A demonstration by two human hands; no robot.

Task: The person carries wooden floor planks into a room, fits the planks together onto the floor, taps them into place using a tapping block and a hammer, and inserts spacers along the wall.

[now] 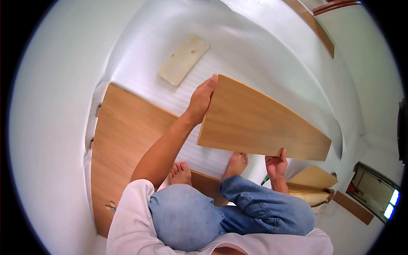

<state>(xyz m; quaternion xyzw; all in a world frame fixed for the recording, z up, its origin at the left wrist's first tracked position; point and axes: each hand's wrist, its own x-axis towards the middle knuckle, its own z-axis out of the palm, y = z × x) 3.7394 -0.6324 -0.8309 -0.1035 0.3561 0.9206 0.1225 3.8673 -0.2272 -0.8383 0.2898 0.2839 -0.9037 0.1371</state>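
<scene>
A wood-look flooring plank (pixel 259 121) is held up in front of me, tilted above the white foam underlay (pixel 140 55). At its left end, my left hand (pixel 204 100) grips the short edge, thumb near the upper corner and the other fingers hidden behind. My right hand (pixel 277 165) holds the lower long edge towards the right, with a fingertip on the plank's face. To the left, laid flooring (pixel 131 127) in the same brown wood pattern covers the floor beside the wall. My bare feet are below the held plank.
A pale, worn rectangular block (pixel 184 60) lies on the underlay ahead. Small spacers (pixel 98 110) sit between laid flooring and the left wall. Stacked planks (pixel 312 180) are near my right knee, another plank (pixel 352 207) lies behind them, and one more (pixel 314 27) is far right.
</scene>
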